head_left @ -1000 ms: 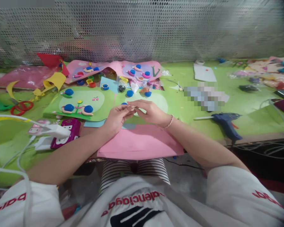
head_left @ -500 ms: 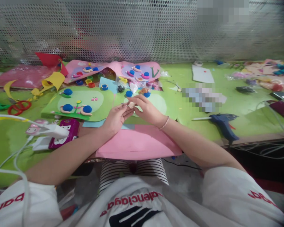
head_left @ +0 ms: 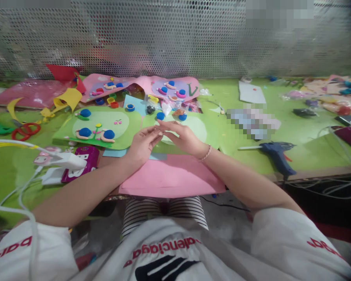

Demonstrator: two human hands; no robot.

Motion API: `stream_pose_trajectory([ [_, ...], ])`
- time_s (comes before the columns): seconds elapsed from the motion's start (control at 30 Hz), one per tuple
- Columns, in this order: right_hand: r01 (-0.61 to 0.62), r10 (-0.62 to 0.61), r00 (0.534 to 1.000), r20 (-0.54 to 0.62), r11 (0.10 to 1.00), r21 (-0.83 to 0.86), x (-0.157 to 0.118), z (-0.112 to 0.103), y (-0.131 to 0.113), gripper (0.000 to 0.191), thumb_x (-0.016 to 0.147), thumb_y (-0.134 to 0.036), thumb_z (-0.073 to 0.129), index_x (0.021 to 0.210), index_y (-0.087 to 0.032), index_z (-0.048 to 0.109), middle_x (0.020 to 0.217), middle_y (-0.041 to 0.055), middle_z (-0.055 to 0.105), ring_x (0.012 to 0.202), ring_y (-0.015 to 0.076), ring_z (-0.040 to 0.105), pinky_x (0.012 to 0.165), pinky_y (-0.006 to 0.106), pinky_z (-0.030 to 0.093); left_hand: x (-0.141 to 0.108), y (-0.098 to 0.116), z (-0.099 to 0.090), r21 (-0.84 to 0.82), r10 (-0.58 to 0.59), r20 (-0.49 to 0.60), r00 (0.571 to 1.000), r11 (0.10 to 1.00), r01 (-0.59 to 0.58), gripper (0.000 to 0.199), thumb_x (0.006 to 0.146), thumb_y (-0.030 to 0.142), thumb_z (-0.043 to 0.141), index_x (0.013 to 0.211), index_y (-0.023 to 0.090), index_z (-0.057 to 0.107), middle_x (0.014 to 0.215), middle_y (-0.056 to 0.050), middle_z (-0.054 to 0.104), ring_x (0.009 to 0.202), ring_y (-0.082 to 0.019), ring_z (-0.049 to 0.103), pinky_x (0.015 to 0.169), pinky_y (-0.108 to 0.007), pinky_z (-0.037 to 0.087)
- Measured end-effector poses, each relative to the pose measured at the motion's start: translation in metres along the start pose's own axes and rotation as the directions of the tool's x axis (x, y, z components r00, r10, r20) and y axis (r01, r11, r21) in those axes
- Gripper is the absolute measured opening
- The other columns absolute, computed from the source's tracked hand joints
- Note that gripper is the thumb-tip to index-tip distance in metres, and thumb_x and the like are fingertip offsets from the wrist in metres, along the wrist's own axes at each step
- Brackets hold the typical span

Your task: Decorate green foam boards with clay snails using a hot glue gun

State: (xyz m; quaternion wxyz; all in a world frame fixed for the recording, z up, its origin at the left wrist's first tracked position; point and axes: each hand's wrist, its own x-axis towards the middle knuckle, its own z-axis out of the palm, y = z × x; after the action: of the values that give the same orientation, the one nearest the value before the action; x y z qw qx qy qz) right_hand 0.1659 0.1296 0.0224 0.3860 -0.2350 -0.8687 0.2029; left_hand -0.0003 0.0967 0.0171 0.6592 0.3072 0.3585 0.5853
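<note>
My left hand (head_left: 142, 145) and my right hand (head_left: 185, 138) meet fingertip to fingertip above the green foam sheet (head_left: 125, 138). Their fingers are closed around a small pale lump, which is now almost wholly covered by the fingertips; its kind cannot be made out. Under the hands, the sheet carries snail shapes with blue shells, such as a snail (head_left: 108, 135) to the left of my left hand. Just beyond the fingers lie a blue ball (head_left: 160, 116) and another blue ball (head_left: 182, 116). Pink sheets (head_left: 172, 175) lie nearest my body, below both wrists.
A dark blue glue gun (head_left: 277, 156) rests at the right. To the left are red-handled scissors (head_left: 26, 131), a purple power strip (head_left: 84, 160) and white cables (head_left: 23, 187). A pink sheet with snails (head_left: 140, 82) lies behind, before a perforated metal panel (head_left: 163, 39).
The fingers of both hands have closed further over the pale lump, which showed between them before. At the left edge, a blurred skin-toned shape has come into view.
</note>
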Motion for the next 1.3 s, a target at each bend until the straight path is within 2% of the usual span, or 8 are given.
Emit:
stream_pose_trajectory([
  [0.17,-0.058,0.060,0.998,-0.017,0.992,0.113,0.000,0.000,0.007,0.041,0.086,-0.029,0.062,0.125,-0.016,0.059,0.120,0.0116,0.065,0.109,0.0182,0.061,0.090,0.033,0.056,-0.004,0.001,0.003,0.064,-0.036,-0.007,0.999,0.997,0.037,0.019,0.062,0.024,0.082,0.073,0.014,0.069,0.073,0.001,0.068,0.069,-0.007,0.062,0.071,-0.017,0.050],
  [0.5,-0.146,0.140,0.987,-0.073,0.986,-0.080,0.001,0.005,-0.007,0.019,0.088,-0.031,0.059,0.099,-0.022,0.072,0.088,0.0046,0.072,0.077,0.0140,0.064,0.074,0.029,0.055,-0.004,-0.002,0.000,0.198,0.016,-0.035,0.999,0.980,-0.009,0.023,0.063,0.033,0.083,0.069,0.015,0.069,0.071,-0.002,0.070,0.072,-0.013,0.066,0.075,-0.025,0.050],
  [0.67,-0.252,0.251,0.954,-0.161,0.968,0.016,0.005,-0.008,-0.008,0.017,0.085,-0.032,0.063,0.084,-0.019,0.074,0.075,0.0034,0.069,0.065,0.0119,0.060,0.062,0.026,0.052,-0.004,0.000,0.001,0.185,-0.002,-0.063,0.998,0.983,0.014,0.025,0.060,0.030,0.084,0.072,0.015,0.069,0.071,-0.002,0.070,0.068,-0.012,0.067,0.071,-0.024,0.050],
  [0.83,-0.271,0.307,0.905,-0.293,0.950,0.158,0.006,-0.020,-0.002,0.021,0.083,-0.034,0.065,0.089,-0.015,0.072,0.081,0.0055,0.069,0.069,0.0134,0.062,0.066,0.029,0.054,-0.004,0.001,0.003,0.114,-0.030,-0.041,0.999,0.993,0.035,0.022,0.066,0.030,0.081,0.074,0.014,0.068,0.073,-0.003,0.071,0.069,-0.011,0.068,0.071,-0.021,0.052],
  [1.0,-0.136,0.147,0.974,-0.174,0.988,0.077,0.006,-0.020,-0.005,0.022,0.081,-0.030,0.068,0.100,-0.020,0.072,0.110,0.0080,0.070,0.104,0.0191,0.064,0.086,0.035,0.055,-0.006,0.003,0.006,0.058,-0.096,0.019,0.995,0.994,0.095,0.031,0.075,0.044,0.072,0.076,0.013,0.067,0.079,-0.007,0.072,0.077,-0.017,0.070,0.079,-0.028,0.054],
  [1.07,-0.090,0.094,0.991,-0.094,0.995,0.040,0.005,-0.017,-0.008,0.025,0.081,-0.027,0.068,0.105,-0.019,0.071,0.113,0.0088,0.069,0.108,0.0190,0.063,0.090,0.035,0.054,-0.006,0.003,0.005,0.069,-0.082,0.080,0.993,0.995,0.077,0.032,0.073,0.044,0.074,0.079,0.014,0.068,0.081,-0.006,0.072,0.079,-0.017,0.070,0.081,-0.029,0.054],
  [1.17,-0.129,0.129,0.992,0.003,0.990,0.055,0.004,-0.012,-0.011,0.020,0.084,-0.024,0.063,0.101,-0.017,0.072,0.097,0.0074,0.073,0.088,0.0149,0.067,0.080,0.030,0.055,-0.007,0.001,0.004,0.114,-0.090,0.136,0.987,0.991,0.075,0.033,0.070,0.044,0.077,0.081,0.014,0.068,0.080,-0.006,0.072,0.080,-0.018,0.069,0.083,-0.031,0.053],
  [1.3,-0.311,0.311,0.950,0.024,0.937,0.161,0.004,-0.009,-0.010,0.017,0.082,-0.026,0.063,0.087,-0.014,0.074,0.079,0.0055,0.072,0.069,0.0118,0.064,0.062,0.024,0.052,-0.008,-0.002,0.002,0.182,-0.088,0.163,0.983,0.982,0.058,0.037,0.067,0.047,0.078,0.075,0.013,0.068,0.079,-0.007,0.071,0.078,-0.019,0.070,0.083,-0.032,0.053],
])
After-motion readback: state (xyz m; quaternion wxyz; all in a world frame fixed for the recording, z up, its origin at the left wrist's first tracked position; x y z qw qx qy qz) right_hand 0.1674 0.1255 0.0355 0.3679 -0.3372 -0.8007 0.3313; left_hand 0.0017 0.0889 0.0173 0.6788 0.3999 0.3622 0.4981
